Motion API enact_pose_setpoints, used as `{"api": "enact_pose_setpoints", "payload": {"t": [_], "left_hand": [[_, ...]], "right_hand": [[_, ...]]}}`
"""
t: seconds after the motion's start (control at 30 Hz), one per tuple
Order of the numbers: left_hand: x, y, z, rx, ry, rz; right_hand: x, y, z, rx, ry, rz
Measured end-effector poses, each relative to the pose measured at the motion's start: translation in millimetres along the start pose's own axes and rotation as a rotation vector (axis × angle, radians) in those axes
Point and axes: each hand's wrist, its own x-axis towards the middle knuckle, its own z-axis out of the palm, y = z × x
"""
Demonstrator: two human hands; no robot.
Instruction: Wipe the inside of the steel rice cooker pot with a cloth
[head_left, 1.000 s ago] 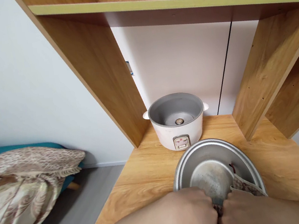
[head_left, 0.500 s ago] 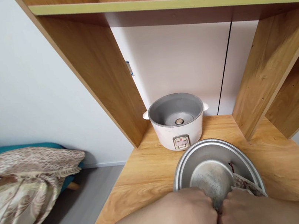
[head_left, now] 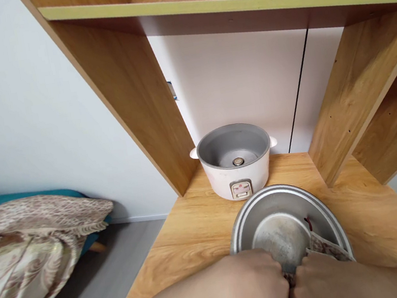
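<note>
In front of me a round, dull silver metal pot (head_left: 282, 233) rests on the wooden desk top, its stepped rim and worn inner bottom showing. My left hand (head_left: 255, 280) is a closed fist over its near left edge. Close beside it, my right hand (head_left: 320, 280) is closed as well. Both grip a brown-and-white patterned cloth (head_left: 328, 247); one corner with a dark red loop lies against the pot's inner right wall, and more cloth shows between the fists. The fingertips are hidden.
Behind the pot stands a white rice cooker body (head_left: 240, 177), lidless, with its grey inside and heating plate exposed. Wooden uprights and a shelf (head_left: 229, 7) frame the desk (head_left: 182, 241). At left is a bed with a patterned cover (head_left: 29, 244).
My fists have hardly moved. The cloth between them and its corner in the pot have shifted slightly, with a bit more cloth showing between the hands.
</note>
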Motion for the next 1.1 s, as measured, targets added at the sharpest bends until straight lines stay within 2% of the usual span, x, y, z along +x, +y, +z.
{"api": "enact_pose_setpoints", "payload": {"t": [0.1,0.17,0.3,0.47,0.57,0.73,0.83,0.97,1.1], "left_hand": [[-1.0,2.8,-3.7,0.024,-0.027,-0.004],[-1.4,6.0,-6.9,0.045,-0.079,-0.03],[-1.3,9.4,-10.1,0.058,-0.139,-0.066],[-0.5,5.1,-9.3,0.034,-0.112,-0.041],[0.4,2.5,-7.8,0.027,-0.12,-0.038],[0.6,2.7,-4.3,0.009,-0.102,-0.027],[-1.1,4.3,-2.9,0.008,-0.095,-0.037],[-2.4,4.4,-2.8,0.024,-0.017,-0.003],[-2.4,3.4,-4.6,0.053,-0.065,-0.016]], "right_hand": [[4.3,2.9,12.0,0.0,0.074,0.01],[5.8,3.4,14.1,-0.003,0.071,0.024],[2.0,-1.5,-1.7,-0.02,-0.019,0.05],[-5.4,-7.6,-22.5,-0.02,-0.077,0.034],[-6.0,-4.5,-15.9,0.011,-0.072,0.034],[-4.2,2.4,4.8,0.076,0.083,-0.001],[-1.7,1.1,4.3,0.024,0.031,-0.007],[1.1,-1.8,-4.6,-0.007,-0.027,0.014],[0.1,-1.4,-5.2,-0.013,-0.048,0.037]]}}
